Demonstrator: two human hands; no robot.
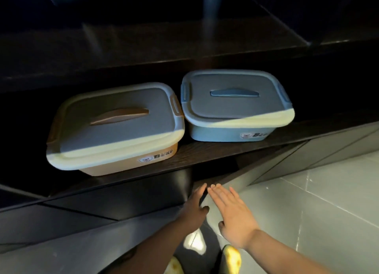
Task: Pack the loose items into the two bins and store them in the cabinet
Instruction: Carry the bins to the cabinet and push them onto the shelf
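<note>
Two lidded bins stand side by side on a dark wooden cabinet shelf (205,150). The orange bin (114,130) is on the left, the blue bin (235,103) on the right; both lids are closed, each with a handle on top. Below them, my left hand (194,206) lies flat with straight fingers against the edge of the left cabinet door (123,199). My right hand (231,212) is beside it, fingers straight, pressed on the right cabinet door (287,171). Neither hand holds anything. The doors meet at a narrow angle under the shelf front.
A dark countertop (143,43) runs above the shelf, with a grey cylinder (212,2) standing at its back. Pale tiled floor (328,202) lies to the right. My yellow slippers (231,257) show at the bottom edge.
</note>
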